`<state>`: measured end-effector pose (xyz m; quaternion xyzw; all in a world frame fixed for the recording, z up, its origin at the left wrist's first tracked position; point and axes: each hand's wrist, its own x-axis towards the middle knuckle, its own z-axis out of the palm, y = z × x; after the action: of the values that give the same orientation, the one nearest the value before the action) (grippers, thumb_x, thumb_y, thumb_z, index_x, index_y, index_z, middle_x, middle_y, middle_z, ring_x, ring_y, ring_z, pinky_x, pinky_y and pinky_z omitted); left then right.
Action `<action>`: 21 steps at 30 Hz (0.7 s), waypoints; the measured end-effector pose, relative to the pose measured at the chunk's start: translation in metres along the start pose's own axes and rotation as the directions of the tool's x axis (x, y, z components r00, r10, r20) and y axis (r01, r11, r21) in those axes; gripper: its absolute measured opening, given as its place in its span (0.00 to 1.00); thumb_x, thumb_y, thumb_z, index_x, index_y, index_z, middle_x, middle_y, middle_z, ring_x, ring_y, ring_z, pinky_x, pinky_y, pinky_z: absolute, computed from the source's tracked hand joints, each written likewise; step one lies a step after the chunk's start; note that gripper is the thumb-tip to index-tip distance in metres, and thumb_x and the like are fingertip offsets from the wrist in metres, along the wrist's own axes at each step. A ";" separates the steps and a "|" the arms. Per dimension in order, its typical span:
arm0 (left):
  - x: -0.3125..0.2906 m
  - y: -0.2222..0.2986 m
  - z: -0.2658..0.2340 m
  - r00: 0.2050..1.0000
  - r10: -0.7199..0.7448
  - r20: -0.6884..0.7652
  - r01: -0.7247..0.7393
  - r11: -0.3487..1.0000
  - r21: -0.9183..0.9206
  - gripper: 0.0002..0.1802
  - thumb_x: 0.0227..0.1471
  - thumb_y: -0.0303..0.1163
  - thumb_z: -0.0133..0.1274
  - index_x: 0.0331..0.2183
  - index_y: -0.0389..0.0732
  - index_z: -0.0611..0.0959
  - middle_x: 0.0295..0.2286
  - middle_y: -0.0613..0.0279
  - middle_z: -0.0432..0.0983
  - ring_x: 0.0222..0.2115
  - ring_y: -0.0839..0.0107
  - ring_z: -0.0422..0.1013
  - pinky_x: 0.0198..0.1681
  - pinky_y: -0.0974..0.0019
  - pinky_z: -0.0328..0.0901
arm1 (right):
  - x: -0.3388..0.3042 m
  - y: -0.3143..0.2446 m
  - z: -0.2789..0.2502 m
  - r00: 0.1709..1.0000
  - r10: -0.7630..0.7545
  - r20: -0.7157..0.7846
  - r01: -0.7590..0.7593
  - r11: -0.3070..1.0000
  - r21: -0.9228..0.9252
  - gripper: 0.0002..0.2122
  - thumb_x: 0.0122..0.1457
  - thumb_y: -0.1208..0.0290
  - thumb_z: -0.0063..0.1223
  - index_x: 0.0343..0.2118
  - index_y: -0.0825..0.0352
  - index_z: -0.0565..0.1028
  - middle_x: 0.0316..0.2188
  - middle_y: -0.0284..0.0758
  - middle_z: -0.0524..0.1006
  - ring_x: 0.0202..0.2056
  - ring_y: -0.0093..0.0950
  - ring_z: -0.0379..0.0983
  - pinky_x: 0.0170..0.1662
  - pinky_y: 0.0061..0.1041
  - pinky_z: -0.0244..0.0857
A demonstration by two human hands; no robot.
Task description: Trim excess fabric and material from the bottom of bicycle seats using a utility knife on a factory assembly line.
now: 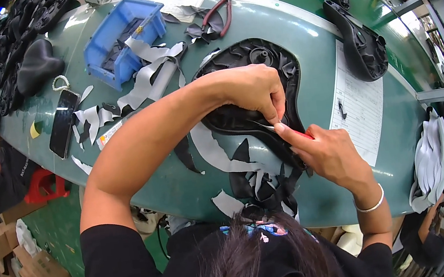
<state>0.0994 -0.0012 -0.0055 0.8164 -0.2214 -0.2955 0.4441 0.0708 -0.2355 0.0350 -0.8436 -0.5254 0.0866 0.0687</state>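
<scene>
A black bicycle saddle [285, 68] lies upside down on the green table in front of me, its hollow, ribbed underside facing up. My left hand [257, 90] reaches over it, thumb and fingers pinched together inside the shell; whatever they hold is hidden. My right hand [329, 153] is closed around a red-handled tool [299, 132] at the saddle's right side. The tool's thin, pointed metal tip is inside the shell, close under my left fingertips. Black and grey fabric scraps [258, 181] lie at the saddle's near end.
Left of the saddle are grey offcuts [145, 87], a blue bin [125, 39] and a phone [64, 123]. Red-handled pliers [220, 15] lie beyond it. A printed sheet [359, 115] and another saddle [355, 42] lie right. Saddles pile up [4, 60] far left. Other people work nearby.
</scene>
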 end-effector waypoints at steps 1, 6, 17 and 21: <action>-0.002 -0.001 0.000 1.000 0.004 -0.013 -0.004 1.000 -0.011 0.10 0.34 0.29 0.62 0.25 0.36 0.85 0.22 0.62 0.76 0.24 0.73 0.71 0.27 0.69 0.63 | -0.007 0.003 -0.003 0.997 0.042 0.066 -0.043 0.999 0.012 0.27 0.51 0.70 0.57 0.56 0.49 0.67 0.19 0.34 0.67 0.17 0.32 0.64 0.22 0.30 0.58; -0.011 -0.008 -0.002 0.952 -0.111 -0.285 -0.009 0.922 -0.387 0.09 0.40 0.29 0.61 0.27 0.35 0.84 0.24 0.66 0.78 0.24 0.78 0.70 0.30 0.75 0.64 | -0.057 -0.002 -0.008 0.956 0.197 0.217 -0.212 0.976 0.044 0.28 0.52 0.69 0.57 0.57 0.49 0.64 0.18 0.34 0.65 0.17 0.35 0.63 0.22 0.34 0.58; -0.068 0.014 0.123 0.599 -0.635 -0.488 -0.178 0.488 -0.854 0.29 0.48 0.49 0.59 0.41 0.32 0.76 0.32 0.57 0.76 0.31 0.69 0.74 0.27 0.69 0.68 | -0.042 -0.010 0.067 0.885 0.443 -0.145 -0.211 0.659 0.722 0.21 0.55 0.72 0.55 0.52 0.68 0.65 0.41 0.46 0.76 0.38 0.45 0.75 0.41 0.34 0.68; -0.068 -0.025 0.087 0.416 -0.534 -0.736 0.143 0.838 -0.527 0.29 0.50 0.46 0.55 0.42 0.29 0.73 0.32 0.41 0.75 0.36 0.46 0.72 0.42 0.57 0.65 | -0.027 -0.030 0.061 0.943 0.152 -0.295 0.090 0.738 0.668 0.19 0.57 0.70 0.53 0.50 0.69 0.65 0.38 0.44 0.76 0.32 0.37 0.76 0.35 0.29 0.69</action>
<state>-0.0065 0.0027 -0.0450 0.7745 0.2671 0.0304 0.5726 0.0194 -0.2450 -0.0159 -0.7723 -0.4249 0.1290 0.4544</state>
